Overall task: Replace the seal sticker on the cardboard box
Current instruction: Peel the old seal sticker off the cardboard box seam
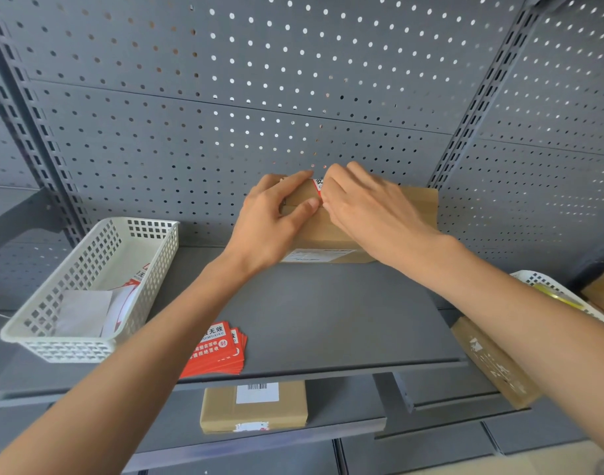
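A brown cardboard box (413, 207) lies on the grey shelf (328, 320) against the pegboard back wall. A red and white seal sticker (317, 183) sits on the box's far top edge, mostly hidden between my hands. My left hand (273, 217) rests on the box's left part, its thumb and forefinger spread along the flap seam. My right hand (369, 210) lies over the box's middle, its fingertips pinched at the sticker's edge. A white shipping label (314, 255) shows on the box's near face.
A white perforated basket (88, 286) holding papers and sticker backing stands at the left. A stack of red seal stickers (218, 351) lies near the shelf's front edge. Another basket (564, 296) and box (496, 365) sit at the right. A labelled box (256, 406) lies on the lower shelf.
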`<act>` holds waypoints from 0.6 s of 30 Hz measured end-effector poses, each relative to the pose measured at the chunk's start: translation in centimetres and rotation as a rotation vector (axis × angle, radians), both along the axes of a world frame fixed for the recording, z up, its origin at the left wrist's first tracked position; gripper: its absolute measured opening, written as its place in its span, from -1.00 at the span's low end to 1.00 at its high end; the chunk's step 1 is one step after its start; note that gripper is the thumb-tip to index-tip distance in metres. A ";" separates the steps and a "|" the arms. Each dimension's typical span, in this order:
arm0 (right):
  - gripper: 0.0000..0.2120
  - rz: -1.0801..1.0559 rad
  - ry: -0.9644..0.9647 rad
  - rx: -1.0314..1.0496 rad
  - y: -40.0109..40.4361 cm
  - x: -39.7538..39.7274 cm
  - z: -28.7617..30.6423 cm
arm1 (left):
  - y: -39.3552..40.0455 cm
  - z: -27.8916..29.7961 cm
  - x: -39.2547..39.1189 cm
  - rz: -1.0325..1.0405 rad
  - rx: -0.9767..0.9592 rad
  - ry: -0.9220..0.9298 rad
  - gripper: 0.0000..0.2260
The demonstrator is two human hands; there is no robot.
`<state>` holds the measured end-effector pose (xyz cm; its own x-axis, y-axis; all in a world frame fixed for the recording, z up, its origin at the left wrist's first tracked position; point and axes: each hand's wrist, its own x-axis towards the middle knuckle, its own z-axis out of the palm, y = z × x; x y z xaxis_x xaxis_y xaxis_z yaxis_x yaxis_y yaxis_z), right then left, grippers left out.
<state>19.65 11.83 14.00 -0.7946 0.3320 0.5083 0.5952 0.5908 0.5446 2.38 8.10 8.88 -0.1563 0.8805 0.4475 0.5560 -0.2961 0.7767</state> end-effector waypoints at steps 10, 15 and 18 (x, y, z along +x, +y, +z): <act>-0.79 0.025 0.035 -0.055 0.8 0.0 0.8 | 0.2 -0.3 -0.2 -0.005 0.001 0.007 -0.60; -0.71 0.041 -0.026 -0.241 0.9 0.5 1.7 | 0.2 -0.2 0.0 0.001 0.035 0.068 -0.58; -0.77 0.033 -0.023 -0.387 1.1 0.7 2.4 | 0.4 0.4 0.1 -0.026 0.135 0.158 -0.69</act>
<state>20.34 12.94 16.40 -0.8178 0.4696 0.3327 0.5626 0.7741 0.2903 2.49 8.49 9.28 -0.0524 0.8138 0.5788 0.6584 -0.4077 0.6327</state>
